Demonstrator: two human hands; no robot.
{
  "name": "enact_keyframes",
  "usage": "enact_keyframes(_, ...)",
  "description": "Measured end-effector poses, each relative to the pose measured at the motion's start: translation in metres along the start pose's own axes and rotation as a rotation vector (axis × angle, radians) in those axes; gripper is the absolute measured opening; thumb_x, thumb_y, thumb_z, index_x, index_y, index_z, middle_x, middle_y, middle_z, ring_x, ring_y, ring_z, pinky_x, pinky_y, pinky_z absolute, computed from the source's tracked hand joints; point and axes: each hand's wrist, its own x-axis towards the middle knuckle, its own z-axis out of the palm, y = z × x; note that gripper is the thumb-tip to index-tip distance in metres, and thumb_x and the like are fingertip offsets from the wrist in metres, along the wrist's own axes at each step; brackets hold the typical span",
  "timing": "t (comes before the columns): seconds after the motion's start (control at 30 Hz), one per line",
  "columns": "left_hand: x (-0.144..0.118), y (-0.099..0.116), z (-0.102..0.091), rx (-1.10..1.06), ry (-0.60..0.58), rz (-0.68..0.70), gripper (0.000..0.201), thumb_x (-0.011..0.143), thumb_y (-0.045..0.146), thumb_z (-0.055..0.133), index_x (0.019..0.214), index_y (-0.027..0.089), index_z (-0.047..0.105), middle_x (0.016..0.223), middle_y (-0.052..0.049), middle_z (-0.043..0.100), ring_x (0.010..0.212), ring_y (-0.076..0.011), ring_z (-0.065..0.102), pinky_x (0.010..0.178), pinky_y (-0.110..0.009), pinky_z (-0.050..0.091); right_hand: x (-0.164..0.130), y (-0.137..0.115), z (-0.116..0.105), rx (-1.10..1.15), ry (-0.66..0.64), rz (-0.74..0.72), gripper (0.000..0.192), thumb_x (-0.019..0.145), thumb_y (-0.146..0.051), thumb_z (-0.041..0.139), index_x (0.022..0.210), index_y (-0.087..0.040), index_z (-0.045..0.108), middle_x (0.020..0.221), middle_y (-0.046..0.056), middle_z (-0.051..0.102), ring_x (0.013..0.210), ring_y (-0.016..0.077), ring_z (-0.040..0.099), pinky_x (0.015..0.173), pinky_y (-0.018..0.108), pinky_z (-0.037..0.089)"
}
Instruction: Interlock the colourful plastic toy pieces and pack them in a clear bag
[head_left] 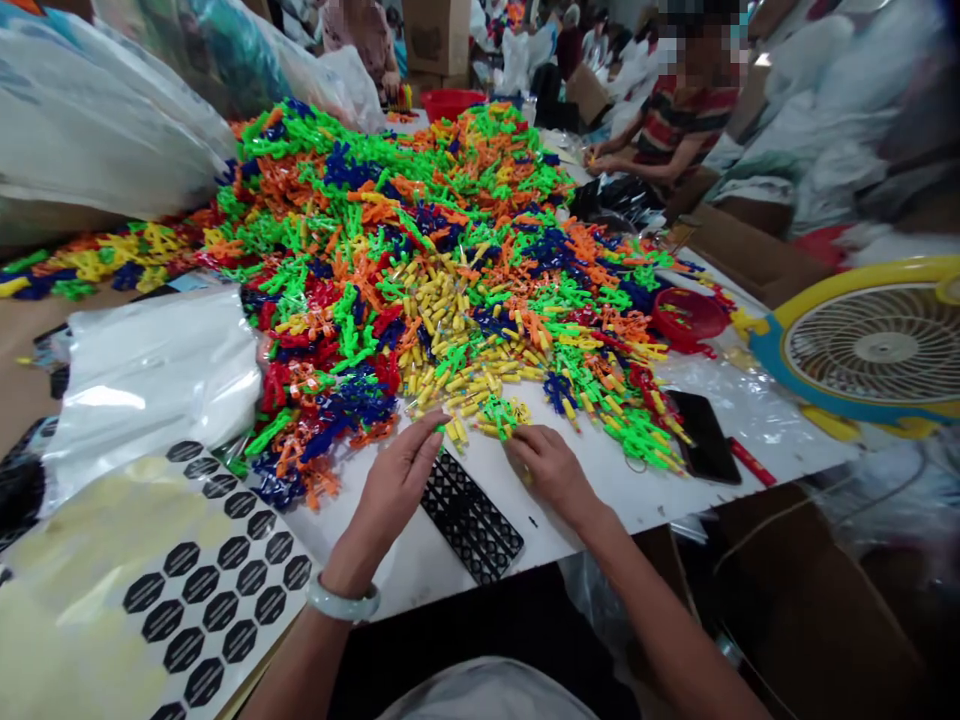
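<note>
My left hand [399, 472], with a pale bangle [343, 600] on the wrist, is closed, thumb against fingers, and a bit of green shows at its fingertips. To its right my right hand [553, 468] has its fingers curled in beside a green plastic figure [501, 410]; what they hold, if anything, is hidden. Between and below both hands a black slotted plastic tray [472, 515] lies on the white table [551, 550]. Just beyond the fingertips spread many small yellow capped tubes [442, 385], at the foot of a big heap of coloured plastic figures [352, 250].
On the left lie a sheet of black octagonal stickers [225, 600] and white plastic bags [157, 370]. A dark phone [703, 437], a red marker [752, 462], a red basket [690, 318] and a fan [885, 345] are on the right. Other people work across the table.
</note>
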Motion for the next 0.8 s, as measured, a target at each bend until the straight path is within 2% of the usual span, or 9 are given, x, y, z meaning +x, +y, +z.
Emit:
enact_keyframes(0.07,0.000,0.001,-0.002,0.004,-0.009,0.014,0.040,0.095,0.045,0.039,0.124,0.025,0.058,0.132,-0.003,0.060,0.124,-0.0206,0.053,0.107,-0.037,0.040,-0.001,-0.010,0.002,0.004,0.062,0.056,0.027,0.090,-0.011,0.045,0.108,-0.018,0.063,0.109,0.011,0.064,0.104,0.0213,0.054,0.092,0.036,0.044)
enact_keyframes(0.13,0.001,0.002,-0.005,0.023,-0.026,0.054,0.041,0.094,0.045,0.039,0.125,0.024,0.057,0.133,-0.004,0.059,0.125,-0.0209,0.053,0.107,-0.037,0.040,0.004,-0.019,0.001,-0.048,0.083,0.191,0.020,0.091,-0.016,0.048,0.106,-0.015,0.061,0.103,0.012,0.064,0.101,0.0233,0.056,0.089,0.036,0.045)
enact_keyframes(0.23,0.005,0.005,-0.010,0.074,-0.040,0.115,0.043,0.093,0.045,0.042,0.128,0.024,0.055,0.137,-0.006,0.056,0.128,-0.0212,0.050,0.109,-0.037,0.038,0.014,-0.028,-0.003,-0.176,-0.075,0.389,0.013,0.088,-0.026,0.056,0.094,-0.015,0.060,0.091,0.012,0.063,0.089,0.0249,0.059,0.076,0.034,0.046)
enact_keyframes(0.3,0.008,0.007,-0.011,0.092,-0.045,0.139,0.043,0.093,0.045,0.043,0.129,0.024,0.055,0.139,-0.006,0.054,0.130,-0.0213,0.048,0.111,-0.038,0.036,0.018,-0.029,-0.004,-0.173,-0.160,0.476,0.007,0.086,-0.022,0.057,0.088,-0.016,0.058,0.088,0.011,0.064,0.082,0.0231,0.061,0.070,0.032,0.045)
enact_keyframes(0.4,0.010,0.007,-0.010,0.072,-0.077,0.142,0.040,0.094,0.043,0.042,0.125,0.024,0.058,0.138,-0.006,0.055,0.129,-0.0210,0.049,0.110,-0.038,0.037,0.021,-0.034,-0.002,0.125,-0.092,0.576,0.004,0.083,-0.021,0.056,0.085,-0.018,0.056,0.086,0.007,0.065,0.077,0.0199,0.063,0.068,0.030,0.046)
enact_keyframes(0.53,0.011,0.004,-0.007,0.011,-0.095,0.087,0.035,0.095,0.042,0.039,0.116,0.025,0.061,0.138,-0.004,0.055,0.128,-0.0205,0.050,0.107,-0.036,0.039,0.026,-0.064,0.013,0.957,0.034,0.719,0.023,0.077,-0.037,0.062,0.091,-0.020,0.054,0.078,0.003,0.068,0.066,0.0190,0.067,0.064,0.032,0.054)
enact_keyframes(0.6,0.011,0.003,-0.005,-0.005,-0.085,0.074,0.035,0.095,0.042,0.039,0.115,0.024,0.061,0.138,-0.005,0.055,0.128,-0.0206,0.050,0.108,-0.036,0.038,0.031,-0.085,0.024,1.238,0.034,0.764,0.032,0.073,-0.042,0.067,0.091,-0.019,0.055,0.077,0.004,0.070,0.063,0.0200,0.068,0.065,0.035,0.056)
enact_keyframes(0.7,0.010,0.001,-0.003,-0.021,-0.072,0.061,0.034,0.094,0.042,0.040,0.113,0.023,0.061,0.138,-0.005,0.055,0.128,-0.0210,0.050,0.107,-0.036,0.039,0.037,-0.108,0.040,1.325,0.062,0.775,0.035,0.071,-0.044,0.069,0.092,-0.019,0.055,0.073,0.002,0.070,0.060,0.0198,0.067,0.061,0.034,0.057)
enact_keyframes(0.8,0.010,0.001,-0.003,-0.027,-0.066,0.050,0.034,0.094,0.042,0.039,0.112,0.024,0.062,0.137,-0.004,0.056,0.127,-0.0209,0.051,0.106,-0.035,0.039,0.040,-0.114,0.047,1.093,0.049,0.748,0.026,0.076,-0.039,0.064,0.092,-0.020,0.054,0.061,-0.003,0.065,0.051,0.0173,0.063,0.051,0.028,0.051)
